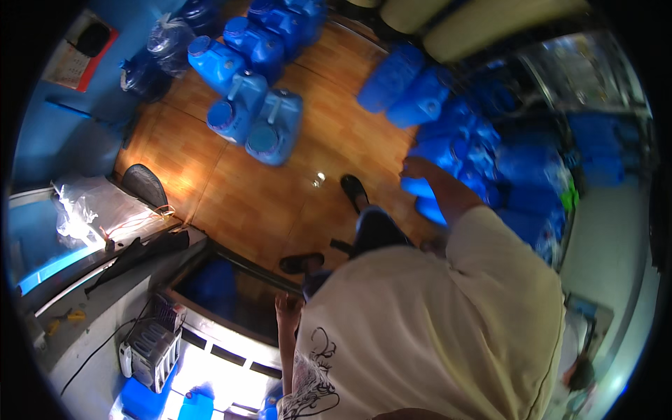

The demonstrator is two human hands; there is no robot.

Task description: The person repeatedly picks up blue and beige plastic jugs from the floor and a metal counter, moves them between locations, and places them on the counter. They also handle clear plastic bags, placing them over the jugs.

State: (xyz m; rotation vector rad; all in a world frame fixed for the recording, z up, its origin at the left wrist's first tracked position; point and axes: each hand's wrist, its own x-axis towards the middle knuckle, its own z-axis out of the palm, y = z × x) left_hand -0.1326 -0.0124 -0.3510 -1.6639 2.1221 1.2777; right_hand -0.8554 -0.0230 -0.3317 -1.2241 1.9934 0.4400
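My right hand (416,168) is at the near edge of a group of blue plastic jugs (443,152), its fingers curled beside a blurred blue container; whether it grips a handle cannot be told. My left hand (288,307) hangs beside my body near a dark-framed glass panel (247,294), fingers loosely apart, with nothing seen in it. Ahead on the wood-look floor, two lighter blue jugs with round caps (238,107) (274,126) stand side by side. Behind them are several more blue jugs (254,50). My feet wear black slip-on shoes (353,190).
Dark blue round bottles (144,79), some in clear plastic, stand along the blue wall. Pale cylindrical tanks (462,31) are at the top. A counter (121,283) with scissors (73,316) and clear plastic bags (97,205) is at the left. A black-covered stool or fan (145,185) leans nearby.
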